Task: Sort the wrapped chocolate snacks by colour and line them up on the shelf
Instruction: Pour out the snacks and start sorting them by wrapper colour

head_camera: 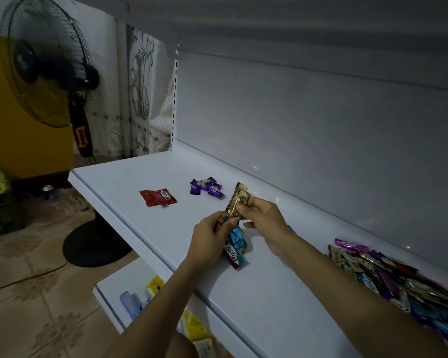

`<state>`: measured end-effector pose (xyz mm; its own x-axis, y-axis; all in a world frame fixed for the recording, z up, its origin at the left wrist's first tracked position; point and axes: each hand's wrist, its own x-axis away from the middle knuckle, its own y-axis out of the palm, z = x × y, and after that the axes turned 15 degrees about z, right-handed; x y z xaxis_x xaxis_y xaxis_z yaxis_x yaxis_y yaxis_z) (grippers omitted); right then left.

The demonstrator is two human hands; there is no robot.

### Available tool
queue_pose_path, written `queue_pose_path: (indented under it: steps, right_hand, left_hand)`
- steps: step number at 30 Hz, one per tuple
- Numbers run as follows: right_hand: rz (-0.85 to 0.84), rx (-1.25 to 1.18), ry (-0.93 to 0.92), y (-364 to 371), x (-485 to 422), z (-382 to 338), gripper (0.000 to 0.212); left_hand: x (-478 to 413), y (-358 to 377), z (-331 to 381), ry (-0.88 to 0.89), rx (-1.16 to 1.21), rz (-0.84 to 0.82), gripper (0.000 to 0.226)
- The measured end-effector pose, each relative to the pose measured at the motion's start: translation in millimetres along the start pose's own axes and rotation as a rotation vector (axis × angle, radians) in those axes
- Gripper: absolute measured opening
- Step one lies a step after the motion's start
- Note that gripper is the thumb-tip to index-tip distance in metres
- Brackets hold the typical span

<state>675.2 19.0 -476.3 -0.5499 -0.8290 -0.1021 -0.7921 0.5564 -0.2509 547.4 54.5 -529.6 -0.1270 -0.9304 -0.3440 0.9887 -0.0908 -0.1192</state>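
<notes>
Now we pinch the gold snacks (239,200) in our right hand (265,219), their long axis nearly upright above the shelf (130,177), and our left hand (210,239) curls round their lower end. Under the hands the blue snacks (235,245) lie on the shelf, "Choco" readable, long sides pointing away from us. Further left lie red snacks (157,198) and purple snacks (207,187), their writing too small to read.

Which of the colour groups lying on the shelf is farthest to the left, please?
The red snacks, nearest the shelf's left end. The purple snacks lie to their right, the blue snacks farther right, beside the left hand.
</notes>
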Motion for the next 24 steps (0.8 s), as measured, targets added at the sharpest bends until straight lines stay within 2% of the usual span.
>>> queue_pose_path:
  steps: [5, 11, 13, 15, 19, 21, 24]
  right_hand:
    - [-0.04, 0.008, 0.004, -8, -12, 0, 0.02]
    - [-0.134, 0.051, 0.003, -10, -20, 16, 0.018]
    - [-0.098, 0.017, 0.01, -9, -31, 17, 0.02]
    - [0.025, 0.022, 0.035, -11, -51, 20, 0.025]
    - [0.307, 0.308, -0.072, -19, -101, 34, 0.019]
    - [0.347, 0.52, -0.152, -21, -116, 42, 0.013]
    - [0.345, 0.804, -0.26, -20, -121, 51, 0.028]
  left_hand:
    - [-6, -3, -4, -0.063, 0.12, 0.033, 0.022]
    - [-10, 0, -8, -0.06, 0.064, 0.014, 0.016]
    - [-11, 0, -8, -0.078, 0.079, 0.042, 0.015]
    - [-10, 0, -8, -0.098, 0.09, 0.055, 0.014]
    - [-10, 4, -8, -0.113, 0.088, 0.064, 0.014]
    - [-11, 4, -7, -0.114, 0.092, 0.071, 0.014]
    - [-11, 5, -8, -0.118, 0.078, 0.07, 0.014]
